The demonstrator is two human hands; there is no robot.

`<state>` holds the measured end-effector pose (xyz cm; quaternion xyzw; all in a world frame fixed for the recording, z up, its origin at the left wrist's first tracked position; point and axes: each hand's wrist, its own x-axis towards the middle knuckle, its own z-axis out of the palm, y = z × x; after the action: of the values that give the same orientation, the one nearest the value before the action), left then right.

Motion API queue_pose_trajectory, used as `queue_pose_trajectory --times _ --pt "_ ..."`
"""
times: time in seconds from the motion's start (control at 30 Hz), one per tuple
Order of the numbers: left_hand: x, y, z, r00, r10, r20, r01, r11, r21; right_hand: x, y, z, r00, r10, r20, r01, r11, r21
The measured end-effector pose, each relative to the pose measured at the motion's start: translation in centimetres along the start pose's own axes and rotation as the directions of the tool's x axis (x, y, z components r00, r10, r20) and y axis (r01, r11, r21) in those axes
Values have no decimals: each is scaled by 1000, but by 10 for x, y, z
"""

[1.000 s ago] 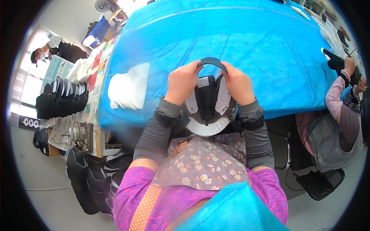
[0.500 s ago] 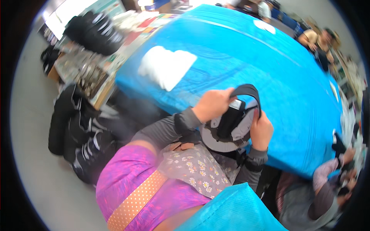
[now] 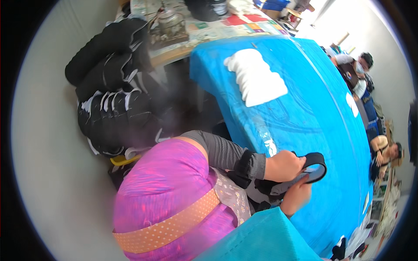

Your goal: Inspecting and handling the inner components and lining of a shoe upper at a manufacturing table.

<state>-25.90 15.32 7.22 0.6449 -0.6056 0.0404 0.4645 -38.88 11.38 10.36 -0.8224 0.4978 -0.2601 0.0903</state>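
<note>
Above the near edge of the blue-covered table [image 3: 305,82], my two hands hold what looks like a black-and-grey cap [image 3: 323,168]. Its black band stands up in a loop at the right, and the grey inside shows through the loop. My left hand [image 3: 285,166] is closed on the band's left side. Below it, my right hand [image 3: 297,195] grips the lower side with the fingers bent round. The rest of the cap lies behind my hands and wrists, mostly hidden.
White curved pieces [image 3: 256,80] lie overlapped on the table. To the left are stacked black pieces with white strips [image 3: 115,115]. A second table with a glass jar [image 3: 170,22] stands beyond. Two people work along the far right side, one wearing a mask [image 3: 359,67].
My view has swung to the right, so the room appears turned. The cap has tilted in my hands, its wide grey face now mostly hidden. Both hands keep hold of it.
</note>
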Motion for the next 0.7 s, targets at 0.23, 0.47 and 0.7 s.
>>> queue_pose_trajectory --times 0.23,0.47,0.7 --pt "5 -3 -4 995 -89 34 92 990 -111 2 -15 -4 1000 -19 2 19 985 -173" --pt "13 -64 -60 987 -152 -47 136 960 -244 1 -6 -24 972 -58 228 22 987 157" --pt "26 -142 -199 804 -59 -591 50 998 -31 -1 93 -14 910 -221 351 172 971 167"
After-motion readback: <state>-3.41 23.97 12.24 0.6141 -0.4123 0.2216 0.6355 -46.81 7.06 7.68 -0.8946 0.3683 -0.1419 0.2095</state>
